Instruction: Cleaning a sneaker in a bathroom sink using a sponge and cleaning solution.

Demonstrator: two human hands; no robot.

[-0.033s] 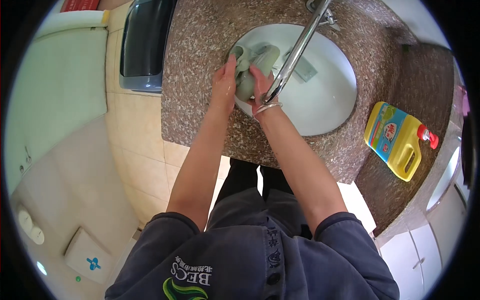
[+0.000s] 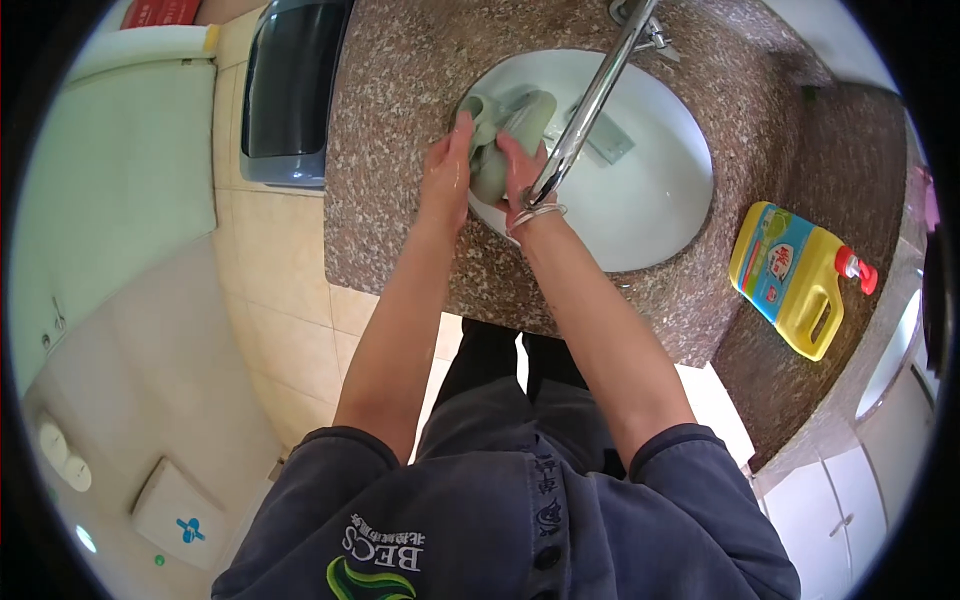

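Both hands are over the near left rim of the white oval sink (image 2: 655, 225), around a soft, wet-looking grey-green thing (image 2: 530, 115). It has smooth rounded ends and a looped fold; its exact kind is unclear. My left hand (image 2: 447, 168) grips its left side, fingers closed along the fold. From the right, my right hand (image 2: 522, 170) holds it with the thumb on top, its other fingers partly hidden beneath. A pale bracelet (image 2: 540, 212) circles my right wrist. The chrome faucet spout (image 2: 600, 95) crosses over the sink, its tip just above that wrist.
A flat greenish rectangular piece (image 2: 608, 138) lies in the sink. On the lower granite ledge at right is a yellow jug (image 2: 800, 285) with a red cap. A dark bin-like box (image 2: 292, 90) stands left of the speckled counter (image 2: 390, 130). Beige tiles (image 2: 285, 320) cover the floor.
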